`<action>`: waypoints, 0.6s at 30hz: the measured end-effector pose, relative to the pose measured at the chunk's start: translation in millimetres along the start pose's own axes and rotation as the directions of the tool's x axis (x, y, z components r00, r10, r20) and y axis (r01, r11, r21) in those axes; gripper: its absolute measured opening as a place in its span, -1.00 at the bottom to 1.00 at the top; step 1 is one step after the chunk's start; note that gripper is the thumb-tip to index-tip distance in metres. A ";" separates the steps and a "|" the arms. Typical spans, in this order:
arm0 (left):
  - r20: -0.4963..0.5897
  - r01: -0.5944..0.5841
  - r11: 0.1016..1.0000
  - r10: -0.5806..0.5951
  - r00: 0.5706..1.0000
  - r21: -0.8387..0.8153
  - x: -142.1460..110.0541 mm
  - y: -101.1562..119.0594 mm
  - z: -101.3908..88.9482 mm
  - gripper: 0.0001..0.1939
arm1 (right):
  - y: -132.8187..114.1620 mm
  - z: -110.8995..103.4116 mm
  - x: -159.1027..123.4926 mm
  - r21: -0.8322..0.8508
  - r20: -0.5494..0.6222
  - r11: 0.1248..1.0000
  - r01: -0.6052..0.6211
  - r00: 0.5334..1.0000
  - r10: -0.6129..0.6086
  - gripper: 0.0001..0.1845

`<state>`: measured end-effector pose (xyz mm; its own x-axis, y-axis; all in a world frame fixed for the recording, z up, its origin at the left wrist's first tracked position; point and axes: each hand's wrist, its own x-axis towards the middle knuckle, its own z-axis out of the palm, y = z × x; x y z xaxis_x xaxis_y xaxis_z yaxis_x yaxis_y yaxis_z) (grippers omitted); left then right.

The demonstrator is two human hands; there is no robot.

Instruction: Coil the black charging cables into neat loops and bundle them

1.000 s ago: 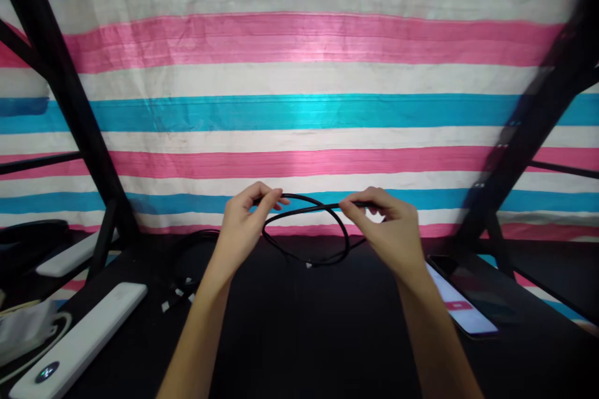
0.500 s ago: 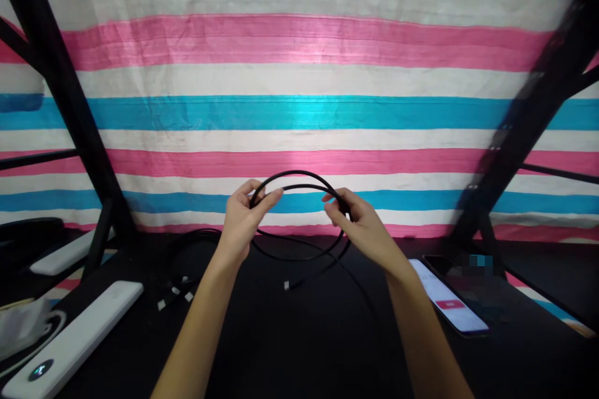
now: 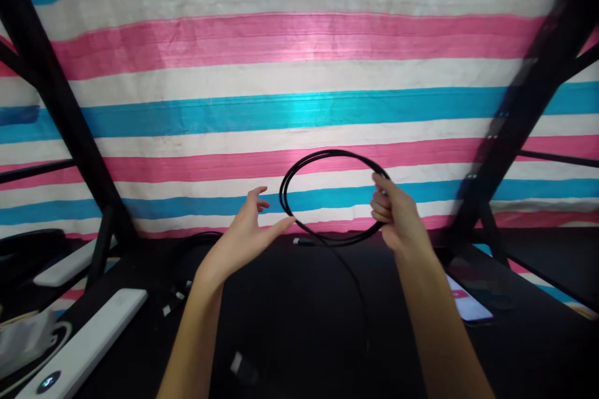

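A black cable (image 3: 333,153) hangs in round loops above the dark tabletop, gripped on its right side by my right hand (image 3: 395,209), whose fingers are wrapped round it. My left hand (image 3: 248,230) is just left of the loops, thumb and fingers spread apart with nothing between them; the thumb tip is close to the cable, and I cannot tell if it touches. One small silver plug (image 3: 299,241) of the cable shows at the bottom of the loops. A blurred plug (image 3: 243,366) lies low in the view, near the front.
More black cables (image 3: 201,238) with silver plugs lie behind my left forearm. A white power bank (image 3: 88,343) and a white charger (image 3: 25,340) are at left. A lit phone (image 3: 470,305) lies at right. Black frame posts (image 3: 70,106) flank a striped sheet (image 3: 299,68).
My left hand has let go of the cable and opened. My right hand has moved right and up with the cable, whose loops are now gathered closer together.
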<state>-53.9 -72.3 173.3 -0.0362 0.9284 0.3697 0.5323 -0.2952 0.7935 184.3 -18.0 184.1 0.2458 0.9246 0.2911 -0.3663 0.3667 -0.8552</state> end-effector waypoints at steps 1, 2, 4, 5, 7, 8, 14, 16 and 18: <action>0.025 -0.012 1.000 0.011 1.000 0.023 -7.3 6.1 -0.7 -0.27 | -5.2 -3.2 -0.3 0.025 -0.023 0.999 0.023 0.999 -0.023 -0.58; 0.075 -0.036 0.998 0.032 0.997 0.047 -14.6 12.7 -0.1 -0.33 | -10.0 -5.8 -1.4 0.046 -0.051 0.998 0.050 0.998 -0.048 -0.62; 0.293 -0.096 0.990 0.062 0.954 0.101 -27.0 25.0 5.9 -0.52 | -17.3 -8.4 -5.0 0.059 -0.112 0.993 0.103 0.989 -0.096 -0.65; 0.447 -0.122 0.984 0.053 0.893 0.126 -31.5 29.9 11.8 -0.56 | -19.5 -8.3 -7.3 0.046 -0.144 0.991 0.127 0.982 -0.120 -0.64; 0.724 -0.152 0.973 -0.023 0.689 0.176 -36.0 35.3 29.0 -0.50 | -21.1 -5.7 -11.9 0.008 -0.199 0.984 0.179 0.965 -0.174 -0.62; 0.806 -0.164 0.965 -0.071 0.588 0.204 -36.2 35.5 39.6 -0.45 | -21.2 -3.7 -14.1 -0.001 -0.221 0.979 0.205 0.955 -0.200 -0.61; 0.841 -0.241 0.896 -0.216 0.497 0.372 -21.8 17.8 88.2 -0.47 | -25.0 2.7 -24.4 0.080 -0.318 0.938 0.337 0.901 -0.296 -0.62; 0.879 -0.172 0.928 -0.235 0.414 0.330 -15.9 13.3 84.8 -0.67 | -27.6 0.5 -24.4 0.073 -0.328 0.931 0.357 0.890 -0.315 -0.63; 0.894 -0.080 0.946 -0.265 0.362 0.313 -10.7 11.2 70.9 -0.78 | -29.2 -3.3 -22.3 0.040 -0.344 0.929 0.369 0.878 -0.334 -0.65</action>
<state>12.4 -69.5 143.9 0.6016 0.6157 -0.5089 0.7715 -0.2827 0.5700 192.5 -49.7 201.1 0.6463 0.6537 0.3936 -0.2856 0.6856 -0.6697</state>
